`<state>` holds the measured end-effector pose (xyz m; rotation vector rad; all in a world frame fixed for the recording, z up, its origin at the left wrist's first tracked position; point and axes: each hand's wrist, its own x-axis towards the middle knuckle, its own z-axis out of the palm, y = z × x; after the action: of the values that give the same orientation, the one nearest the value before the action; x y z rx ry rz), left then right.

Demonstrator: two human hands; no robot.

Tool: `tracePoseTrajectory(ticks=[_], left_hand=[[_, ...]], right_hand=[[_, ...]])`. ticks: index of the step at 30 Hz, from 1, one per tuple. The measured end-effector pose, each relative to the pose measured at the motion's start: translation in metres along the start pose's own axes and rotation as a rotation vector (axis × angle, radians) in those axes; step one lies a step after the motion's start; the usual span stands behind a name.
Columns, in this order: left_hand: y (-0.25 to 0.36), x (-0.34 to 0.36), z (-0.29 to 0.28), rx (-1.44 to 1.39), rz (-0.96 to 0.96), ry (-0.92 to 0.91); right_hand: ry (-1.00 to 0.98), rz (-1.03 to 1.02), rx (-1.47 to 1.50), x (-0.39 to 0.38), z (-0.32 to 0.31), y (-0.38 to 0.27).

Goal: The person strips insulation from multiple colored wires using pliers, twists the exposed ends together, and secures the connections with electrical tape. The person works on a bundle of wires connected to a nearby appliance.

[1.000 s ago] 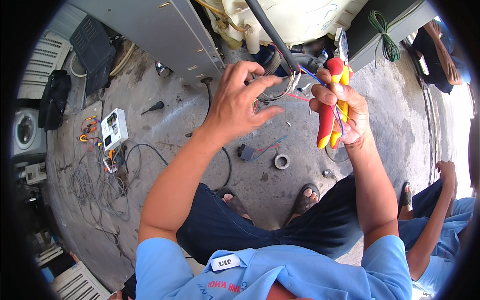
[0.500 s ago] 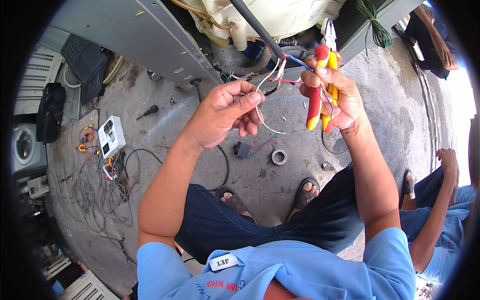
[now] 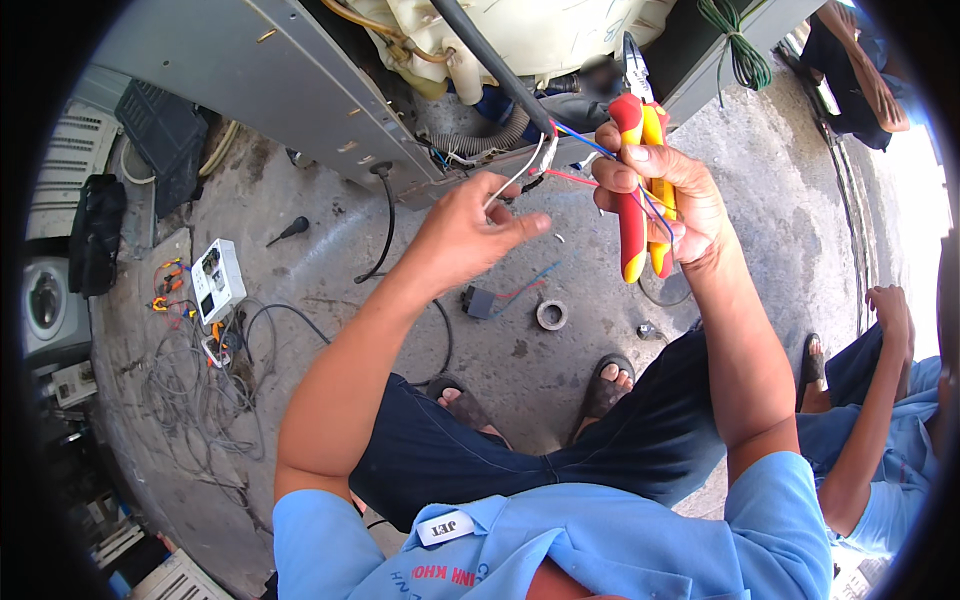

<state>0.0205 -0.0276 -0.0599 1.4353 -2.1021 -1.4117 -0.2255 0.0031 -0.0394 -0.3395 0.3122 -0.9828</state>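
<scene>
My right hand grips pliers with red and yellow handles, their metal jaws pointing up and away from me. Blue and red wires run to its fingers and across the handles; whether the fingers pinch them I cannot tell. They come out of a thick dark cable, along with a white wire that reaches my left hand. That hand has its thumb stretched away from the fingers, and the white wire passes over the fingers without a visible grip.
Ahead stands an open grey appliance cabinet with a whitish tub and hoses inside. On the concrete floor lie a black box, a metal ring, a screwdriver, a white panel and tangled cables. Other people are at right.
My left thumb has lifted off the white wire and the fingers have spread. The right hand with the pliers has dipped slightly nearer to me. The whole view has shifted a little.
</scene>
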Motion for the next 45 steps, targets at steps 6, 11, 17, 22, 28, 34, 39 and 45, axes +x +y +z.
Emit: tracePoseTrajectory(ticks=[6, 11, 17, 22, 28, 34, 39, 45], left_hand=[[-0.027, 0.035, 0.063, -0.721, -0.004, -0.065], [-0.058, 0.025, 0.09, -0.707, -0.098, -0.226], [-0.032, -0.015, 0.091, -0.908, -0.26, -0.267], [-0.015, -0.023, 0.077, -0.934, -0.242, -0.216], [-0.019, -0.021, 0.068, -0.957, -0.231, -0.115], [-0.015, -0.012, 0.061, -1.005, -0.112, -0.095], [-0.013, -0.009, 0.041, -0.762, -0.125, -0.147], [-0.058, 0.009, 0.023, -1.254, -0.513, 0.295]], right_hand=[[-0.011, 0.07, -0.03, -0.001, 0.004, 0.007], [0.208, -0.069, -0.232, -0.003, -0.005, -0.008], [0.487, -0.081, -0.484, -0.006, -0.034, -0.021], [0.545, -0.024, -0.886, -0.009, -0.029, -0.019], [0.31, 0.301, -1.439, -0.024, -0.003, 0.011], [0.394, 0.282, -1.203, -0.033, -0.004, 0.02], [0.501, 0.148, -0.971, -0.044, 0.01, 0.0], [0.594, 0.015, -0.919, -0.057, -0.008, -0.028]])
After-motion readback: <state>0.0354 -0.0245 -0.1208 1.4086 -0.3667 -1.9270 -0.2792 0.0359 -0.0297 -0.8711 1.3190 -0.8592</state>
